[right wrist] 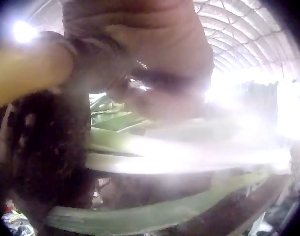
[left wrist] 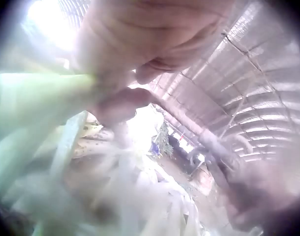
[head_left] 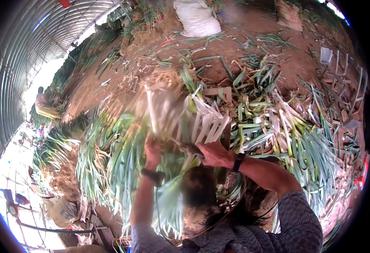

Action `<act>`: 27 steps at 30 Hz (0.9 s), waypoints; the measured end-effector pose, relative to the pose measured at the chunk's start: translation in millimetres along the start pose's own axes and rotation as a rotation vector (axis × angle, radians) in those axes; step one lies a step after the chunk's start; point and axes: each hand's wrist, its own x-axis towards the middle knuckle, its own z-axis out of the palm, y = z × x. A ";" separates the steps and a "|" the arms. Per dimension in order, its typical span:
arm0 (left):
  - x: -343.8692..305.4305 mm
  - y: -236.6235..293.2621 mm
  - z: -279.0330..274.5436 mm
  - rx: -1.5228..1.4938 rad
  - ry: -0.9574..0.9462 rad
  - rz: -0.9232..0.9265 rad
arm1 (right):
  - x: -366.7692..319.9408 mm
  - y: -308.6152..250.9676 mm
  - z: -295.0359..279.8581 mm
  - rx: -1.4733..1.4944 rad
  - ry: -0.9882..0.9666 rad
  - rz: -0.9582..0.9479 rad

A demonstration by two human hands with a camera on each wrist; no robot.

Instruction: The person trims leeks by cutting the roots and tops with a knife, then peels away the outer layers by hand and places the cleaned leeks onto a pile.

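Note:
In the head view my left hand [head_left: 152,152] grips a leek [head_left: 152,111], its white end upward and blurred by motion. The left wrist view has that hand [left wrist: 155,37] close up, fingers curled round the pale green leek stalk [left wrist: 42,93]. My right hand [head_left: 216,154] holds a slim, dark tool [head_left: 191,148] that points toward the left hand; its kind I cannot tell. The tool [left wrist: 189,123] stretches between both hands in the left wrist view. Below the right hand [right wrist: 140,59], white leek stalks [right wrist: 184,160] cross the right wrist view.
Cut leeks [head_left: 206,118] lie fanned out just ahead of the hands. More leek piles stand at the left [head_left: 92,156] and right [head_left: 311,143]. A white sack [head_left: 197,19] sits on the brown soil [head_left: 252,42]. Metal frames [head_left: 345,71] stand far right; another person [head_left: 44,103] is at far left.

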 end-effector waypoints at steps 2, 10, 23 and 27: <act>-0.1 8.5 -1.4 0.022 -0.005 -0.077 | -0.3 0.6 2.4 -0.007 0.022 -0.019; 21.0 -30.9 -24.1 0.049 -0.211 -0.044 | 5.1 -2.1 -3.7 0.049 0.056 0.069; -36.7 -57.6 25.0 1.122 -0.812 0.374 | 4.3 60.1 -26.6 0.389 -0.131 0.352; -31.3 -57.6 15.5 1.033 -0.802 0.524 | -2.7 30.5 -50.0 0.103 -0.466 0.403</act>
